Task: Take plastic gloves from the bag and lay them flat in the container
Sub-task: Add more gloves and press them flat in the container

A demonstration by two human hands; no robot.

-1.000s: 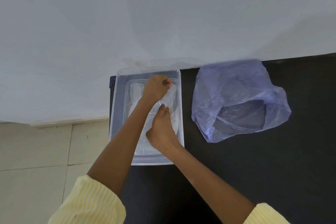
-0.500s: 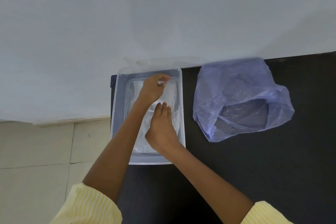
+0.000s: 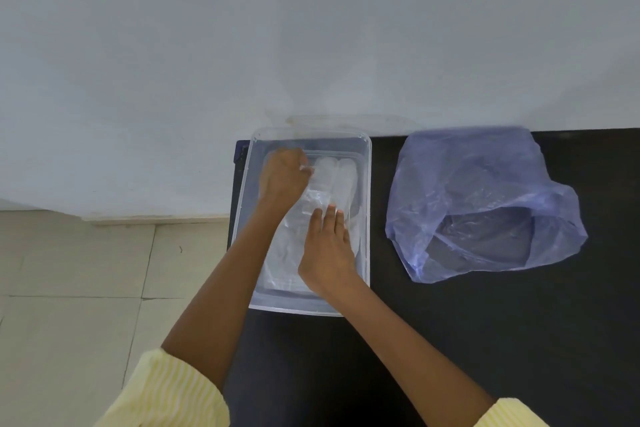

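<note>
A clear plastic container (image 3: pixel 366 184) stands at the left end of a black table. Inside it lie transparent plastic gloves (image 3: pixel 341 180), fingers pointing away from me. My left hand (image 3: pixel 282 177) is at the far left inside the container, fingers pinched on a fingertip of the top glove. My right hand (image 3: pixel 329 250) rests flat, palm down, on the glove's cuff half, fingers together. A crumpled translucent blue bag (image 3: pixel 478 198) lies to the right of the container, its mouth open toward me; I cannot tell what is inside.
The black table (image 3: pixel 450 340) runs right and toward me. A white wall stands directly behind the container and bag. Left of the table there is pale tiled floor (image 3: pixel 76 288). My yellow striped sleeves show at the bottom edge.
My left hand has moved left inside the container, drawing the glove's fingers out. My right hand has flattened onto the glove, which now lies spread lower in the container.
</note>
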